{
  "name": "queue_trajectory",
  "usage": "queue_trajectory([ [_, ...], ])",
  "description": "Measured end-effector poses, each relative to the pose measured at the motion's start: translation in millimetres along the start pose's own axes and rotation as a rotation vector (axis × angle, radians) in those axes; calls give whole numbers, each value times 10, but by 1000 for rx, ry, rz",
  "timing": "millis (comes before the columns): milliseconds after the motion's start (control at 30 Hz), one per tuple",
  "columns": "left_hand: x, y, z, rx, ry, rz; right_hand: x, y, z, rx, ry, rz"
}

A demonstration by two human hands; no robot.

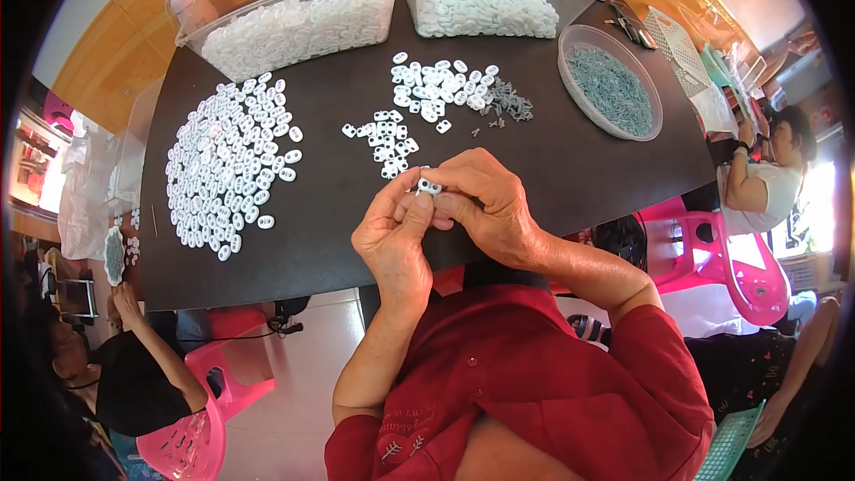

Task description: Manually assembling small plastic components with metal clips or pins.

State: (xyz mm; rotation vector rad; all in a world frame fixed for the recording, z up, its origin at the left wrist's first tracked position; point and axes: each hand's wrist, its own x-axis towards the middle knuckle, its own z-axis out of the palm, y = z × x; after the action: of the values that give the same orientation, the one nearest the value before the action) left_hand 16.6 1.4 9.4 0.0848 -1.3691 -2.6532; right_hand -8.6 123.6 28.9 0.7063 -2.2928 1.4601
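Observation:
Close to my body, over the near part of the table, both hands meet around a small white plastic piece with two dark holes (429,186). My left hand (394,236) pinches it from below and the left between thumb and fingers. From the other side, the fingertips of my right hand (488,205) are closed on the same piece. Just beyond my hands lies a small group of square-looking white pieces (389,138). Farther off are a heap of white oval two-hole pieces (436,85) and a little pile of grey screws or pins (509,102).
A wide pile of white oval pieces (227,165) covers the left of the dark table (329,240). Two clear bins (298,36) (485,4) of white pieces stand at the back. A round tub (610,80) holds many grey-green screws. Other people (142,365) (766,169) sit at both sides.

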Motion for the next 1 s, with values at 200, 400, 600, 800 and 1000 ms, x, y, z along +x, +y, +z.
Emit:
queue_trajectory([
  [200, 22, 31, 26, -56, 74, -57, 15, -30, -11, -190, -17, -151],
  [400, 29, 43, 71, -73, 136, -60, 4, -46, 47, -316, 59, -201],
  [600, 3, 94, 29, -70, 58, -56, -4, 34, 22, -271, 50, -229],
  [800, -23, 31, -23, -3, 20, 43, -15, -12, 1, -159, 31, -173],
  [1000, -62, 20, -41, -13, 21, 99, -33, -25, 14, -36, 23, -154],
])
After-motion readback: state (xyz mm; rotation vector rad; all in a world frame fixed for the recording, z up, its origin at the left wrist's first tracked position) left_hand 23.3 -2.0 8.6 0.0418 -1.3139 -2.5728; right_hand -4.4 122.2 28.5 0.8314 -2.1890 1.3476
